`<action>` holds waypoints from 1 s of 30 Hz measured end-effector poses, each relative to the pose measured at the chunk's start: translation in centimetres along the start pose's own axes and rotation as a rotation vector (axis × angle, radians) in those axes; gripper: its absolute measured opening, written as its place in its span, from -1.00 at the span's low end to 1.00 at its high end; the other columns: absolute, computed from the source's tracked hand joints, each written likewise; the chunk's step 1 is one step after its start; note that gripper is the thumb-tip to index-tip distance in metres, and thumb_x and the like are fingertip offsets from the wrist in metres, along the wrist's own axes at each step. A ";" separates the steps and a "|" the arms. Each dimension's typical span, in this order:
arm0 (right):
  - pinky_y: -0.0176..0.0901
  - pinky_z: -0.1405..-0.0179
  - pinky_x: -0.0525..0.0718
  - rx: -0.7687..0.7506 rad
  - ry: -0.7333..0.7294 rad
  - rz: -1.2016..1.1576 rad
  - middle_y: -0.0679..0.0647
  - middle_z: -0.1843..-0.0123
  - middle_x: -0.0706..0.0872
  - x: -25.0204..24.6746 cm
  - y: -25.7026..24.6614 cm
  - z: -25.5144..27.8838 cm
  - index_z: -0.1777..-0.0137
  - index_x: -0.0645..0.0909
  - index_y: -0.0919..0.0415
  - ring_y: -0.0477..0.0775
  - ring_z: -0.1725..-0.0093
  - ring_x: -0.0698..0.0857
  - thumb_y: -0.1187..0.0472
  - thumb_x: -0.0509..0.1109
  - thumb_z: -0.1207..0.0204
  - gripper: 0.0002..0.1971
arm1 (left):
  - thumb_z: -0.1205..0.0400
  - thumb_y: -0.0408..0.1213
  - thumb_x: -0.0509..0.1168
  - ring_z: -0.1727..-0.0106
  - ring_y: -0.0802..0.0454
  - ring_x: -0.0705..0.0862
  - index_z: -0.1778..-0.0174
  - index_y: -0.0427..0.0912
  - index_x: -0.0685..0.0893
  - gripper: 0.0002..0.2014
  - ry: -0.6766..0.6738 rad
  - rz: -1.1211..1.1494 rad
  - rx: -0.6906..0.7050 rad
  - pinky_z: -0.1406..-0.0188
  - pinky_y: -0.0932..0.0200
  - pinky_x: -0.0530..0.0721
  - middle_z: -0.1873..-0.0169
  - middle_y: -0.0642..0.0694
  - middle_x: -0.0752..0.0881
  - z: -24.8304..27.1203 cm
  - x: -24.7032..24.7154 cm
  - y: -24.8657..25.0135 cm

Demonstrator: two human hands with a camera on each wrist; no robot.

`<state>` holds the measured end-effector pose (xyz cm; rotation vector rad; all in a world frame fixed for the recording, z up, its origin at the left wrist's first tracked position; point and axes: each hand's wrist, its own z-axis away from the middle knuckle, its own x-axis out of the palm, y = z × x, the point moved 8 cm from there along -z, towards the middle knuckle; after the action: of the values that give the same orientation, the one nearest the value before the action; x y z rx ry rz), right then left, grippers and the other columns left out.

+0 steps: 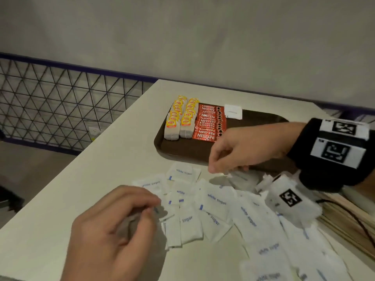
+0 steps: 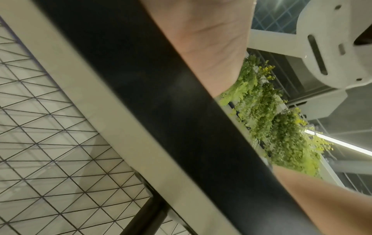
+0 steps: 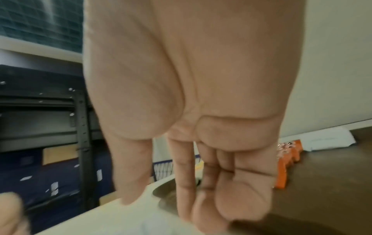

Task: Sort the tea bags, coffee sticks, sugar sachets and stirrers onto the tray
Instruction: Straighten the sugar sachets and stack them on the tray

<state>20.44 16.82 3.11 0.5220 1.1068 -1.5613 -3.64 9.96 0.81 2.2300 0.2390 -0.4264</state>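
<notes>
The fingers of the right hand point downward, tips drawn together on the corner of a white paper sugar sachet lying on the pale surface just in front of the tray's near rim; motion blur makes it hard to tell whether the sachet is truly pinched or only touched. In the right wrist view the same fingers hang straight down, close together, with the thumb apart from them. The fingers of the left hand are curled, thumb meeting fingertips over the left edge of the scattered white sugar sachets printed "white sugar"; whether a sachet sits between them cannot be told. Those sachets lie loose and overlapping on the surface between the two hands and on toward the right.

Beyond the right hand sits the dark brown oval tray. At its far left stand two rows of yellow-labelled tea bags, beside them a row of red coffee sticks, and next to those a single white sachet lies flat. A bundle of pale wooden stirrers lies at the right edge of the surface. A black wristband with square markers wraps the right wrist. A black wire grid panel stands to the left of the surface.
</notes>
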 end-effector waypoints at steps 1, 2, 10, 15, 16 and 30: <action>-0.09 0.11 0.73 0.010 -0.047 0.067 -0.02 0.03 0.80 1.4 -0.6 0.6 -0.14 0.78 -0.02 -0.02 0.12 0.73 -0.31 0.47 -0.51 -0.58 | -0.51 -0.20 0.32 0.10 0.18 0.79 0.23 -0.02 0.83 -0.84 -0.004 -0.026 0.024 0.10 0.34 0.69 0.17 0.12 0.81 0.6 -0.1 0.5; -0.14 0.12 0.71 0.026 -0.059 0.142 -0.13 0.00 0.74 2.3 -1.0 1.1 -0.23 0.72 -0.07 -0.08 0.06 0.71 -0.40 0.46 -0.46 -0.49 | -0.50 -0.20 0.29 0.10 0.18 0.78 0.23 -0.04 0.82 -0.82 0.017 -0.070 0.038 0.10 0.33 0.67 0.17 0.14 0.79 0.7 -0.1 0.8; -0.21 0.26 0.53 0.037 0.104 0.254 -0.17 0.14 0.53 4.6 -2.0 2.3 0.10 0.47 -0.11 -0.10 0.21 0.51 -0.33 0.56 -0.43 -0.59 | -0.57 -0.23 0.24 0.10 0.20 0.67 0.18 -0.13 0.75 -0.83 -0.090 -0.264 0.175 0.09 0.24 0.61 0.15 0.10 0.69 1.4 1.4 2.6; -0.24 0.23 0.46 -0.058 0.278 0.166 -0.15 0.08 0.58 4.0 -3.7 3.9 0.09 0.54 -0.06 -0.07 0.12 0.56 -0.08 0.60 -0.53 -0.73 | -0.58 -0.30 0.28 0.04 0.18 0.70 0.11 -0.15 0.78 -0.85 -0.035 -0.211 0.177 0.05 0.18 0.66 0.11 0.07 0.72 1.4 1.0 3.5; -0.24 0.20 0.48 -0.069 0.319 0.129 -0.15 0.06 0.60 3.6 -3.8 4.3 0.03 0.59 -0.02 -0.09 0.08 0.59 -0.04 0.60 -0.53 -0.76 | -0.57 -0.37 0.31 0.03 0.18 0.71 0.09 -0.17 0.78 -0.86 0.000 -0.161 0.171 0.03 0.17 0.68 0.10 0.05 0.73 1.3 0.9 3.6; -0.40 0.20 0.69 0.089 0.455 -0.170 -0.26 -0.14 0.69 1.4 1.7 11.1 -0.29 0.66 -0.20 -0.17 -0.08 0.73 0.14 0.60 -0.53 -0.62 | -0.61 -0.42 0.44 0.02 0.04 0.82 0.04 0.04 0.76 -0.79 -0.005 0.315 -0.217 -0.03 -0.02 0.82 0.11 0.06 0.82 1.6 5.4 3.5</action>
<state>24.00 6.70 6.57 0.8932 1.4580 -1.6903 2.10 6.66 0.33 2.0079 -0.0681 -0.2230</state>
